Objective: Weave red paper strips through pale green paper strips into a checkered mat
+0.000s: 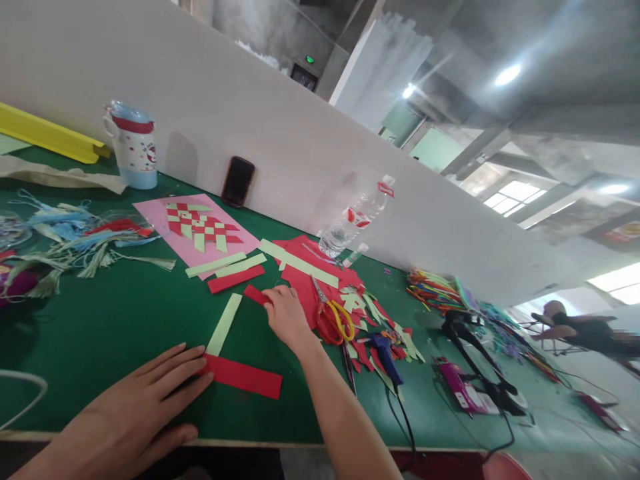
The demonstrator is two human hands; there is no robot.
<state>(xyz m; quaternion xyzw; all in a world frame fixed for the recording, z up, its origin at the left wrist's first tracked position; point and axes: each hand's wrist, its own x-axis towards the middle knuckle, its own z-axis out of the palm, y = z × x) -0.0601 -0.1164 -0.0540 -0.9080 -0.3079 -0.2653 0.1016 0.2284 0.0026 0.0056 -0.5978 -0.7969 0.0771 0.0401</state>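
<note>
A: Head view, the only one. We log the left hand [150, 393] lying flat on the green tabletop [100, 333], fingers spread. Its fingertips rest on the left end of the long red strip [245, 377], which lies flat near the front edge.

B: Agreed. The right hand [285, 313] reaches further in, with its fingers drawn together at the end of the short red strip [256, 294]. The thumb is hidden, so we cannot tell whether it pinches the strip or only presses on it.

A: The pale green strip [224, 325] lies between the two red ones, and its lower end is just beside the long red strip. The scissors [333, 317] lie just right of the right hand on the red scraps, apart from it.

B: On handling, we judge both red strips to be thin paper: very light, limp along their length, easily creased or torn, and flat enough that they are hard to lift straight off the tabletop.

A: We judge an end the best place to take hold, either sliding it until a corner lifts or pinching it lightly between thumb and forefinger. A flat hand on one end should keep a strip from skating.

B: The woven piece [200, 227] of red and green strips sits on its pink sheet [195, 250], well apart from both hands.
</note>
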